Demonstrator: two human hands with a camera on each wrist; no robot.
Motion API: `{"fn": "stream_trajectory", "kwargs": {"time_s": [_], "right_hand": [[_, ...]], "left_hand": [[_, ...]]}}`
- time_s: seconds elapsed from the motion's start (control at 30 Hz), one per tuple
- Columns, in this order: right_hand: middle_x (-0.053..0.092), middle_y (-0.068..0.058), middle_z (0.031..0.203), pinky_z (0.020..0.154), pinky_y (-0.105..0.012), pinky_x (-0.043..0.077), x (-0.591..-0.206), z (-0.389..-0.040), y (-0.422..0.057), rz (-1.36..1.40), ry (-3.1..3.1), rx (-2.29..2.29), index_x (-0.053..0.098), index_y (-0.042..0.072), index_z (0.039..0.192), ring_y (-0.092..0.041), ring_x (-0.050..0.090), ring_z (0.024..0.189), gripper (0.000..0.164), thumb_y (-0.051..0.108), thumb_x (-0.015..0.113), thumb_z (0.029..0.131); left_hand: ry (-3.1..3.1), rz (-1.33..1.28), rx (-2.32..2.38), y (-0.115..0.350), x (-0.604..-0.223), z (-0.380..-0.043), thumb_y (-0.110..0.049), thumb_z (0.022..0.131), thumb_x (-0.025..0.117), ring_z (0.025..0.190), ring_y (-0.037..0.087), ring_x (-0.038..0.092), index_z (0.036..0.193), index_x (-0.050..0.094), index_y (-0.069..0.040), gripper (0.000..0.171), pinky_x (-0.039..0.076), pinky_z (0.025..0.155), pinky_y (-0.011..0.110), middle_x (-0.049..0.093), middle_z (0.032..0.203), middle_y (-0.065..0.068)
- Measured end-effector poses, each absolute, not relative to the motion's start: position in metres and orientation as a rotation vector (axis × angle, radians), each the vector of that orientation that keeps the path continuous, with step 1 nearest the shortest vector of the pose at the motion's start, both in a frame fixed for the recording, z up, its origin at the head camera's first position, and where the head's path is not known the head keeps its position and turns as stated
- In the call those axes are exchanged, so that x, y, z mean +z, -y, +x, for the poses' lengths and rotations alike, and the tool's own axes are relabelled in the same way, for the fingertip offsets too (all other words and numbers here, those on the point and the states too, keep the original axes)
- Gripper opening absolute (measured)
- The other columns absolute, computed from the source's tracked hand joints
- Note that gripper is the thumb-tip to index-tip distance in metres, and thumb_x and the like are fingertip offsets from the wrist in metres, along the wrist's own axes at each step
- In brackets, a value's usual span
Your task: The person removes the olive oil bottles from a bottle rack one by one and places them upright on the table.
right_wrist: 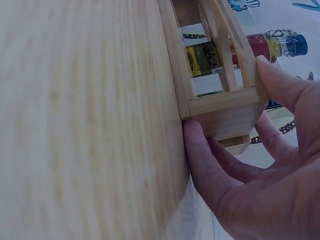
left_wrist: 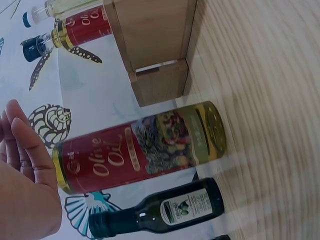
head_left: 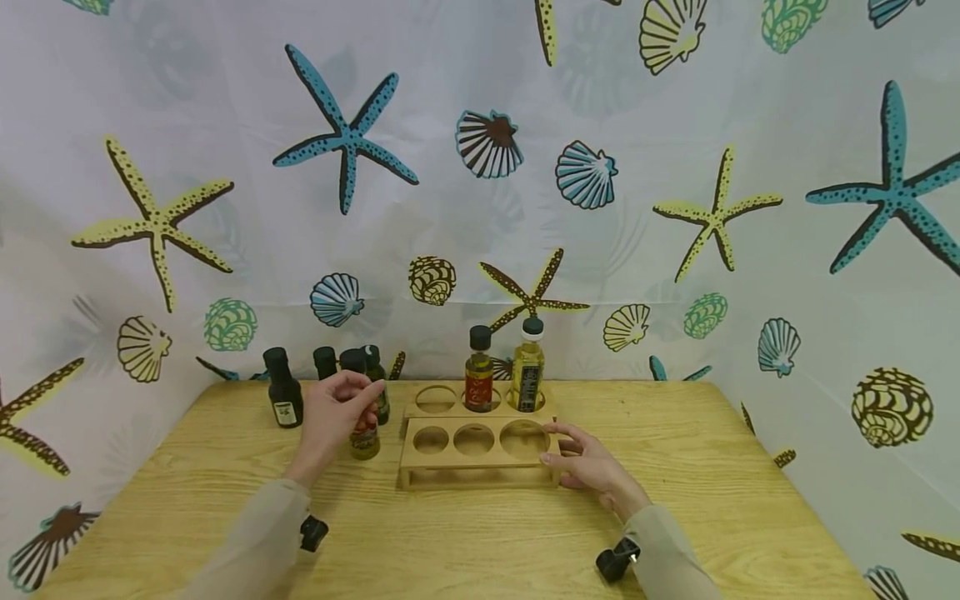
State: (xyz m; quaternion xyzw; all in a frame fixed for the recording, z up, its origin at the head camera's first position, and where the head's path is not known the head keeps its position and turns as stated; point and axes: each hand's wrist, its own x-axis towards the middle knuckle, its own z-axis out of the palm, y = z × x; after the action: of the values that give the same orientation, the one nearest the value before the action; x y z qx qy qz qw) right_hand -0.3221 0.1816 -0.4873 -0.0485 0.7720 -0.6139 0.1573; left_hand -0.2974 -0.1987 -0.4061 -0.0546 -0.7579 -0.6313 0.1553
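My left hand curls its fingers round the neck of an olive oil bottle with a red label and a picture of fruit. The black cap shows above the hand in the head view; the neck is hidden behind it in the left wrist view. With fingers on its top and side, my right hand holds the right end of a two-tier wooden rack. The rack's back row carries a red-labelled oil bottle and a yellow oil bottle with a dark label.
Left of the rack stand a dark bottle with a pale label, another dark-capped bottle and a dark green bottle. A patterned curtain rises behind the wooden table and along its sides.
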Motion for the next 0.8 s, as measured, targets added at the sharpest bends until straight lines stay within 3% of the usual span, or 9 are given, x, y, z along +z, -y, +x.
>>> {"fn": "stream_trajectory", "kwargs": {"time_s": [0.17,0.23,0.43,0.6,0.8], "right_hand": [[0.033,-0.021,0.154,0.091,-0.046,0.054,-0.488,-0.322,-0.182,-0.139,-2.215,-1.756,0.053,0.026,0.14,-0.041,0.035,0.141,0.061,0.035,0.077,0.085],[0.034,-0.021,0.154,0.091,-0.046,0.055,-0.488,-0.322,-0.181,-0.14,-2.218,-1.756,0.053,0.026,0.14,-0.041,0.035,0.141,0.06,0.035,0.077,0.085],[0.033,-0.021,0.155,0.092,-0.046,0.054,-0.487,-0.323,-0.181,-0.14,-2.209,-1.759,0.053,0.026,0.14,-0.04,0.033,0.142,0.06,0.035,0.077,0.085],[0.033,-0.02,0.155,0.093,-0.047,0.054,-0.484,-0.322,-0.181,-0.145,-2.218,-1.757,0.053,0.028,0.14,-0.04,0.033,0.142,0.06,0.034,0.077,0.086],[0.033,-0.02,0.155,0.092,-0.046,0.054,-0.486,-0.321,-0.18,-0.129,-2.212,-1.757,0.053,0.028,0.14,-0.039,0.033,0.142,0.059,0.034,0.076,0.086]], "left_hand": [[2.148,-0.221,-1.796,0.195,-0.425,-0.315,-0.02,0.092,0.071,0.051,0.016,0.064,0.096,0.067,0.005,0.025,0.051,0.044,0.028,0.067,0.063,0.003],[2.143,-0.246,-1.777,0.191,-0.43,-0.319,-0.023,0.091,0.072,0.052,0.016,0.064,0.095,0.069,0.003,0.026,0.051,0.045,0.028,0.067,0.064,0.003],[2.134,-0.274,-1.777,0.178,-0.436,-0.325,-0.026,0.09,0.073,0.057,0.029,0.066,0.097,0.071,0.002,0.029,0.055,0.051,0.031,0.069,0.071,0.016],[2.139,-0.252,-1.836,0.169,-0.437,-0.329,-0.019,0.091,0.072,0.061,0.038,0.066,0.1,0.072,0.004,0.025,0.054,0.051,0.029,0.068,0.077,0.026],[2.188,-0.283,-1.852,0.157,-0.428,-0.323,-0.012,0.092,0.069,0.058,0.026,0.067,0.101,0.07,0.006,0.021,0.054,0.051,0.031,0.069,0.067,0.002]]}}
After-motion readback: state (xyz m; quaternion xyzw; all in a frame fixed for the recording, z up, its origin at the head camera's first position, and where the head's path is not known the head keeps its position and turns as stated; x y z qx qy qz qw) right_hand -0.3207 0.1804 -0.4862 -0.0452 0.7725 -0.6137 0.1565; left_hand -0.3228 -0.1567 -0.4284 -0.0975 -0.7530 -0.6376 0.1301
